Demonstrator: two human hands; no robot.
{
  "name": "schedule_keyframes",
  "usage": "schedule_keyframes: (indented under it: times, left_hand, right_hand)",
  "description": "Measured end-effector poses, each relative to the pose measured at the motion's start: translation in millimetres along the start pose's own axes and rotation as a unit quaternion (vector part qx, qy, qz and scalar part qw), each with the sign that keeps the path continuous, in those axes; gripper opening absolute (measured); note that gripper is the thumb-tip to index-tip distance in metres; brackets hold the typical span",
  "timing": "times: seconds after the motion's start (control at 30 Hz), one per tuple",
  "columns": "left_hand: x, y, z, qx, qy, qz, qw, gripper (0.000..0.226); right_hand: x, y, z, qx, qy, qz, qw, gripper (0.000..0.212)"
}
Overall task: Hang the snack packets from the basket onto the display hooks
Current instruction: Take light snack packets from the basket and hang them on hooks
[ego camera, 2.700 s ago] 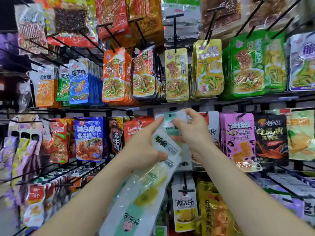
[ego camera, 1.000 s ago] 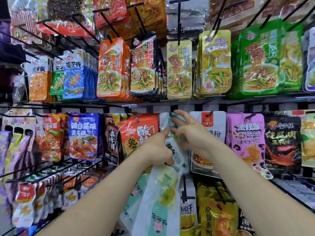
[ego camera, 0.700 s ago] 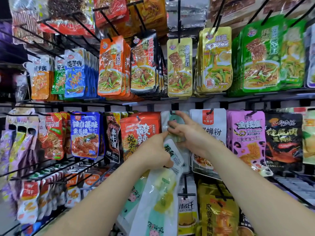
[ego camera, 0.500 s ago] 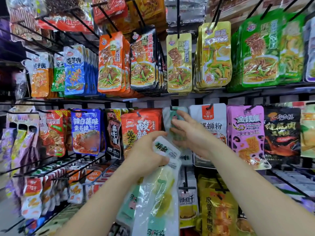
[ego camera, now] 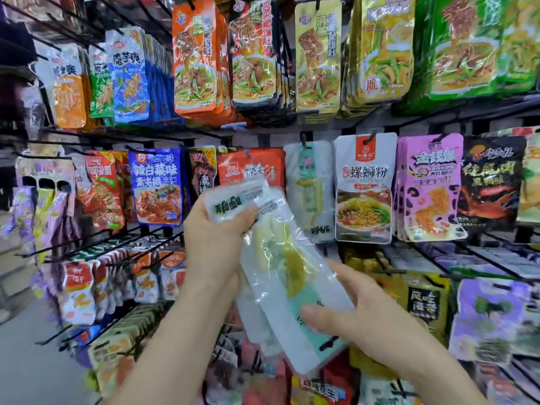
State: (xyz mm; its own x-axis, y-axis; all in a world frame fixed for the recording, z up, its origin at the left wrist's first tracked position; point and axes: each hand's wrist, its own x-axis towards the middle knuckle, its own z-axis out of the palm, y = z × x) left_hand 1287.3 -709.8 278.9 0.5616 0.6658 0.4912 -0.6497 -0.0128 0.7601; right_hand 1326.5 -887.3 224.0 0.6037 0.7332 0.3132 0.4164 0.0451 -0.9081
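On my feed the left hand [ego camera: 216, 247] grips the held packets [ego camera: 287, 276] by their top edge, thumb clamped across the white header with its dark print. They are long, see-through pouches with a pale yellow-green filling in the middle and a mint-green band at the bottom. I count one clearly in front and at least one more layered behind it. The blur keeps me from an exact number. The bundle tilts, top to the left and bottom to the right, in front of the middle row of the rack.

The right hand [ego camera: 368, 325] has the lower end of the front pouch pinched, thumb on its face and fingers [ego camera: 342, 270] along its right edge and behind it.

One hung packet [ego camera: 309, 188] of the same clear, mint-topped kind hangs on a black hook [ego camera: 304, 138] just above and behind the bundle. It sits between a red packet [ego camera: 251, 166] on its left and a single white packet [ego camera: 363, 188] with a red tab on its right. Beyond the white one I see a small stack of purple packets [ego camera: 429, 188], then one black packet [ego camera: 491, 179]. To the left of the red one hang a dark narrow packet [ego camera: 203, 173] and a blue packet [ego camera: 156, 185].
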Motion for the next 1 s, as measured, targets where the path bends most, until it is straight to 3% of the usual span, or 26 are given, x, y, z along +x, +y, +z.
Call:
schedule_keyframes:
  times: [0.23, 0.43, 0.7, 0.77, 0.87, 1.0]
  left_hand:
    - [-4.5, -6.7, 0.5, -0.031, 0.007, 0.001, 1.000, 0.019]
    - [-2.1, -4.8, 0.9, -0.111, 0.019, -0.137, 0.984, 0.020]
    - [-5.9, -7.3, -1.2, -0.152, 0.016, -0.205, 0.967, 0.019]
    - [-7.5, -8.1, -2.0, -0.145, 0.020, -0.193, 0.970, 0.021]
    - [-7.4, -9.7, -5.0, -0.044, 0.020, -0.103, 0.993, 0.020]
    - [-7.0, -5.8, -8.2, 0.080, -0.008, -0.036, 0.996, 0.050]
  right_hand:
    - [7.1, 9.7, 13.8, 0.056, 0.124, -0.035, 0.990, 0.014]
    - [8.2, 16.7, 12.8, 0.163, 0.169, -0.007, 0.972, 0.020]
    - [11.6, 24.7, 12.3, 0.294, 0.163, 0.015, 0.942, 0.018]
    - [12.3, 25.8, 15.1, 0.319, 0.164, 0.019, 0.933, 0.017]
    - [12.8, 25.4, 20.6, 0.314, 0.167, 0.019, 0.934, 0.017]
    - [11.3, 26.4, 26.4, 0.317, 0.153, 0.030, 0.935, 0.017]
